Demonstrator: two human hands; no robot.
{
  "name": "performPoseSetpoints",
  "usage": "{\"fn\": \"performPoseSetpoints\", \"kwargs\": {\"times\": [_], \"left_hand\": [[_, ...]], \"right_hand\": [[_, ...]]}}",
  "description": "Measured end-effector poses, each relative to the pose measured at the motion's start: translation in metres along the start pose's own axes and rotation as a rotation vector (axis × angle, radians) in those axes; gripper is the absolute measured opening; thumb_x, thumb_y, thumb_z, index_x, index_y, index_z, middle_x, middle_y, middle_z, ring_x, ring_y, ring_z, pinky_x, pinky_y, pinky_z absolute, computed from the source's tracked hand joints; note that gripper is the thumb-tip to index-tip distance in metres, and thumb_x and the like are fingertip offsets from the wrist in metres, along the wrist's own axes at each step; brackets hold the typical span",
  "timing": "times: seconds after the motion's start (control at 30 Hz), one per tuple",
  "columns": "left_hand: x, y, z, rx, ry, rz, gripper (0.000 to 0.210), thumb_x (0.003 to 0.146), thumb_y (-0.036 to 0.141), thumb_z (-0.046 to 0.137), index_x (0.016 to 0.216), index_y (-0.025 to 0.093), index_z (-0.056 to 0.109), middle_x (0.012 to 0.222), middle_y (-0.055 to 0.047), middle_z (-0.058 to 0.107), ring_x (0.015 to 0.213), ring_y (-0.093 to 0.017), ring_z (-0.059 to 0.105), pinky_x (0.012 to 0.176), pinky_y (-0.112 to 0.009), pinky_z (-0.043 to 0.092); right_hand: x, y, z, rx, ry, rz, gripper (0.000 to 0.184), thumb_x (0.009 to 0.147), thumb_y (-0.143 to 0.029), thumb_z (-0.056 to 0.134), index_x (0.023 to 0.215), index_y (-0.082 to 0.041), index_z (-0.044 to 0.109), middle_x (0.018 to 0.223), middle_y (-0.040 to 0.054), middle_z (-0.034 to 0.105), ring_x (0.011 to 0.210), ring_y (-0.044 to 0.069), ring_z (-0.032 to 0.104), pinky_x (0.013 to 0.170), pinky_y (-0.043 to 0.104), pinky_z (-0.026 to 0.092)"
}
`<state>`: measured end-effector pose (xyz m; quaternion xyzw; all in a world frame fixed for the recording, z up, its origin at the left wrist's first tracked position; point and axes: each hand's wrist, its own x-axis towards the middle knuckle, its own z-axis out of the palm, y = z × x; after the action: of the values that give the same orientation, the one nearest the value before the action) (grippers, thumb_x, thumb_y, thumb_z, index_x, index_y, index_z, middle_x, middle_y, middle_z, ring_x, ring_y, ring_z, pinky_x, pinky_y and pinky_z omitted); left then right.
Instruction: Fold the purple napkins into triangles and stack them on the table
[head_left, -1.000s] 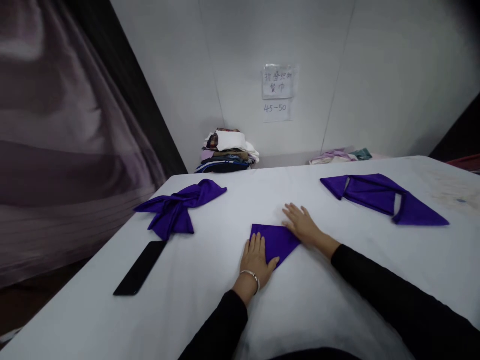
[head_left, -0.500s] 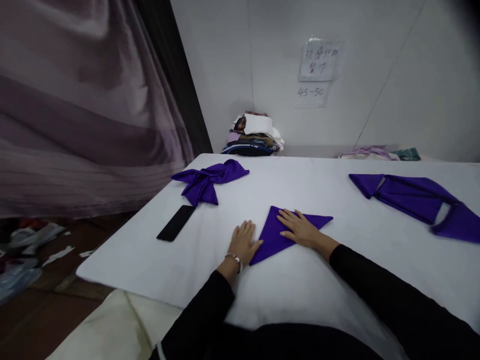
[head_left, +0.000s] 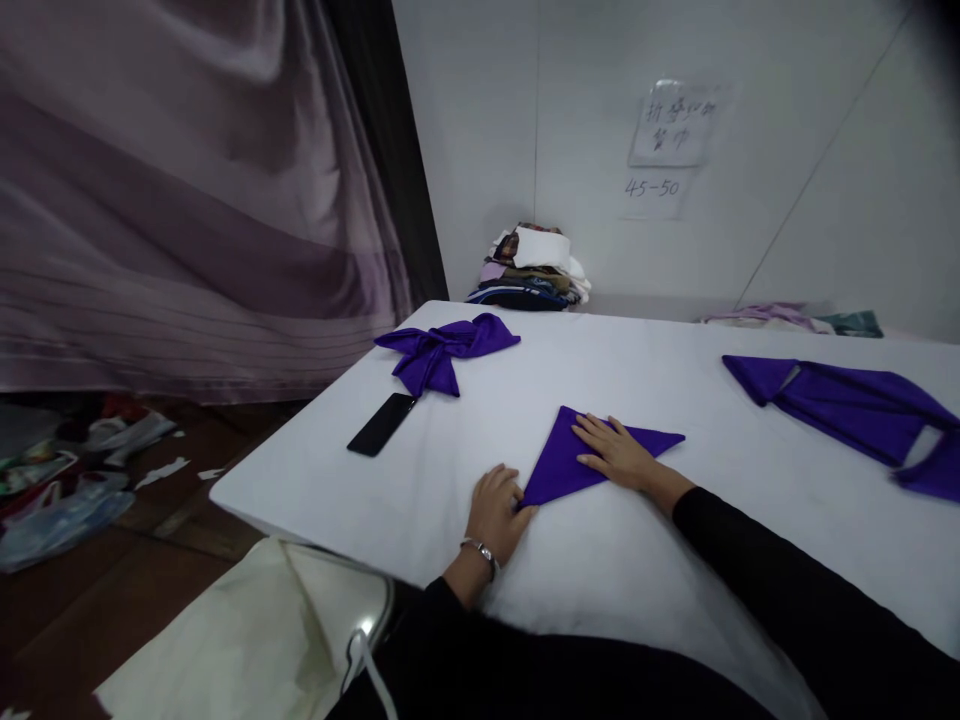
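A purple napkin (head_left: 559, 467), folded into a triangle, lies flat on the white table (head_left: 322, 510) in front of me. My right hand (head_left: 616, 455) rests palm down on it, fingers spread over its upper middle. At the napkin's near left corner is my left hand (head_left: 496, 515), wearing a bracelet; its fingers are curled, with thumb and forefinger closed on that corner. Farther off to the left lies a second purple napkin (head_left: 450, 345), bunched into a bow-like shape. A third purple napkin (head_left: 847, 400), loosely folded with gaps, stretches along the right side.
A black phone (head_left: 381, 424) lies left of my left hand. Stacked folded clothes (head_left: 531, 270) stand behind the table's far edge, against the wall. A mauve curtain (head_left: 187, 200) hangs at the left. Plastic bags (head_left: 67, 520) litter the floor.
My left hand has gone from lying flat beside the near corner to curling its fingers onto it. The right hand stays on the napkin. The view has swung slightly left.
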<state>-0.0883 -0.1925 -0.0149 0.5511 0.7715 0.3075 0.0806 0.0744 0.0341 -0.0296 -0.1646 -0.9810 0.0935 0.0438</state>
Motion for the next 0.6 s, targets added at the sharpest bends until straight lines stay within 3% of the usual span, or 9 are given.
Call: {"fn": "performPoseSetpoints", "kwargs": {"times": [0.23,0.4,0.5,0.6], "left_hand": [[-0.003,-0.006,-0.004,-0.016,-0.049,0.012,0.004,0.074,0.019,0.058,0.071,0.021,0.056,0.118,-0.005,0.057,0.124,-0.025,0.037,0.102,-0.049,0.029],[-0.008,-0.008,-0.012,0.095,-0.073,-0.007,0.008,0.078,0.018,0.05,0.072,0.021,0.056,0.117,-0.005,0.058,0.126,-0.025,0.036,0.104,-0.051,0.024],[-0.006,0.0,-0.017,0.181,-0.067,-0.034,0.012,0.08,0.019,0.047,0.076,0.022,0.058,0.119,-0.004,0.056,0.126,-0.025,0.036,0.104,-0.052,0.024],[0.011,0.021,-0.013,0.196,-0.067,0.044,0.019,0.084,0.026,0.042,0.095,0.024,0.059,0.127,-0.004,0.052,0.127,-0.023,0.035,0.105,-0.05,0.023]], "right_hand": [[0.0,-0.001,-0.002,0.025,-0.005,-0.004,0.062,0.088,-0.058,0.023,0.141,-0.025,0.021,0.147,0.0066,0.019,0.135,0.024,0.012,0.107,0.049,0.008],[0.0,-0.003,-0.003,0.049,-0.001,-0.005,0.063,0.088,-0.058,0.024,0.141,-0.024,0.021,0.146,0.0068,0.021,0.135,0.024,0.012,0.107,0.049,0.006],[0.001,-0.003,-0.003,0.056,0.001,-0.005,0.062,0.088,-0.058,0.025,0.141,-0.025,0.021,0.146,0.0063,0.021,0.135,0.024,0.012,0.107,0.049,0.006],[0.001,-0.003,-0.002,0.054,0.009,-0.004,0.062,0.088,-0.058,0.026,0.14,-0.025,0.022,0.147,0.0069,0.021,0.135,0.024,0.013,0.107,0.05,0.007]]}}
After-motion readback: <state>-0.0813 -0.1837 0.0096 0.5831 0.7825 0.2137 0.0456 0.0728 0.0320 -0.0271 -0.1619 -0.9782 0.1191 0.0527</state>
